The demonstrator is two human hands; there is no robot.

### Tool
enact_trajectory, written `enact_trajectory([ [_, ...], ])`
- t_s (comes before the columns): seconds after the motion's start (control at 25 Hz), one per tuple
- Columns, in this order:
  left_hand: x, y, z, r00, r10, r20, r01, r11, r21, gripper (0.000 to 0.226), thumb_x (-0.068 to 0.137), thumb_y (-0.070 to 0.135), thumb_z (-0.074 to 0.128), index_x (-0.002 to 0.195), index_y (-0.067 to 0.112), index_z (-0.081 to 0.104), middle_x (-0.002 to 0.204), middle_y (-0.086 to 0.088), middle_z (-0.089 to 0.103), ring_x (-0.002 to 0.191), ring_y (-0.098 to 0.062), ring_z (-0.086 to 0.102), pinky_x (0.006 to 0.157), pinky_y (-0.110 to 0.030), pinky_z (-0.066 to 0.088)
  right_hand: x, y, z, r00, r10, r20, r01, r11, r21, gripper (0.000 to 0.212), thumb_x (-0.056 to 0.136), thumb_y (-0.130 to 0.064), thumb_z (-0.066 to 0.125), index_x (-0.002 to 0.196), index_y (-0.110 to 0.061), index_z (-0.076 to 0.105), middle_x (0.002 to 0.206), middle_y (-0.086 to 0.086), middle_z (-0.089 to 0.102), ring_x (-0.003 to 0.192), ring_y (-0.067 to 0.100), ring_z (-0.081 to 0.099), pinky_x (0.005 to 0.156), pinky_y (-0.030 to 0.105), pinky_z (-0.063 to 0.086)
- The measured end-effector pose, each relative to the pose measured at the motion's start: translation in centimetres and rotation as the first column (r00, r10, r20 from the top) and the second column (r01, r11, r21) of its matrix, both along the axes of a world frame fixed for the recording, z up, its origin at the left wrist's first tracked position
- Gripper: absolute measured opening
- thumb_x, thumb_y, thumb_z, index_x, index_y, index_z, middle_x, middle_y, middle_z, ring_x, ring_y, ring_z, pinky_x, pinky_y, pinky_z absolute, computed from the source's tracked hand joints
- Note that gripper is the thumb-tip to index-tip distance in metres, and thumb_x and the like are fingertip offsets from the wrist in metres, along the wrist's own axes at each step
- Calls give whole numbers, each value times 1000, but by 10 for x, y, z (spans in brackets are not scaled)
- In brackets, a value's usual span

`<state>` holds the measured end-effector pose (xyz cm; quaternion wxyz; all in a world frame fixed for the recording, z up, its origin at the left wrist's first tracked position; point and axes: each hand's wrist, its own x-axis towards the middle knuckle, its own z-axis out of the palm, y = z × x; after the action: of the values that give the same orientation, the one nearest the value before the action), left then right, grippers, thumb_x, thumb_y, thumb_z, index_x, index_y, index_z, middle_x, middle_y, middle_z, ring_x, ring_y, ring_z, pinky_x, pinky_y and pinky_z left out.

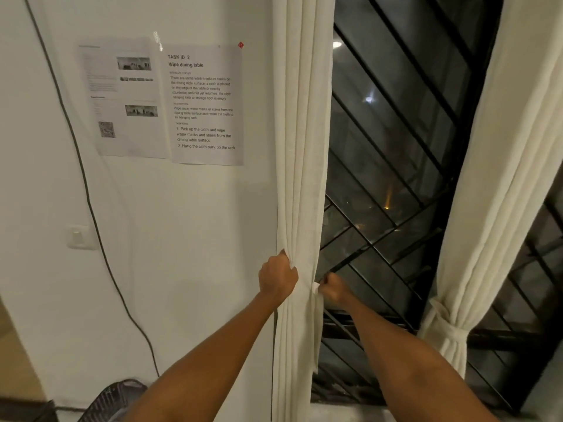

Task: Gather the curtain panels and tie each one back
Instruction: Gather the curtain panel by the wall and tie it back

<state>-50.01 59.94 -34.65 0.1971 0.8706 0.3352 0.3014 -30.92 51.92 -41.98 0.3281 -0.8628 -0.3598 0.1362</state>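
**Both hands on the left panel**

I've got my left hand (277, 277) fisted tight around the left panel (301, 147), clamping its gathered folds from the wall side, so the cloth runs straight through the grip and pinches in there. My right hand (333, 287) is on the window side of the same panel, at about the same height, fingers curled shut on a bit of white cloth at the panel's edge; whether that is a tie or just the hem, I can't tell. The panel hangs from the top of view down between my two forearms, narrowest at the hands, looser below.

Out past my right arm, the right panel (493, 178) is bunched already, with a tie (447, 328) knotted round it low down. Between the panels there's the dark window (396, 132) with its slanted bars. On the wall (198, 239) to the left: two printed sheets (164, 102), a switch (79, 236), a thin black cable (88, 202), and a fan (115, 400) at the bottom.
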Motion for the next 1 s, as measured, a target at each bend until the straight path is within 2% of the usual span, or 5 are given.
enact_trajectory([
  [0.24, -12, 4, 6, 996, -70, -57, 70, 998, 4, 20, 97, 20, 57, 112, 8, 63, 97, -5, 70, 83, -24, 69, 76, -40, 62, -22, -21, 16, 995, 18, 102, -9, 996, -94, 10, 97, -13, 56, 98, -11, 67, 108, 11, 65, 105, 28, 62, 80, 29, 42],
  [0.4, -23, 3, 2, 994, -91, -54, 91, 996, 0, 20, 99, 20, 55, 112, 8, 62, 100, -6, 69, 88, -25, 70, 78, -37, 61, -31, -41, 5, 986, -101, 133, 121, 981, -151, 37, 93, -43, 63, 97, -7, 69, 96, 11, 70, 92, 29, 67, 74, 34, 50],
  [0.6, -31, -4, -6, 991, -101, -86, 101, 995, -11, 18, 100, 19, 53, 113, 9, 61, 103, -6, 70, 92, -25, 70, 81, -38, 61, -59, -60, -5, 984, -177, -21, 177, 984, -27, 28, 94, -38, 63, 95, -10, 64, 90, 7, 67, 78, 17, 63, 63, 32, 49],
  [0.8, -29, -10, -5, 991, -85, -105, 84, 996, -15, 12, 99, 15, 51, 102, 6, 59, 99, -9, 69, 88, -26, 68, 75, -38, 59, -54, -77, 4, 996, -90, 22, 91, 994, -52, 29, 80, -37, 81, 85, -9, 74, 81, 7, 72, 72, 14, 65, 60, 25, 47],
  [1.0, -20, -15, 0, 990, -46, -134, 43, 999, -27, 7, 96, 10, 49, 89, 12, 52, 95, -9, 68, 84, -27, 68, 68, -34, 53, -41, -88, 39, 923, 50, 381, 114, 912, -393, 18, 83, -34, 73, 94, -21, 78, 89, 0, 71, 88, 22, 69, 69, 29, 50],
])
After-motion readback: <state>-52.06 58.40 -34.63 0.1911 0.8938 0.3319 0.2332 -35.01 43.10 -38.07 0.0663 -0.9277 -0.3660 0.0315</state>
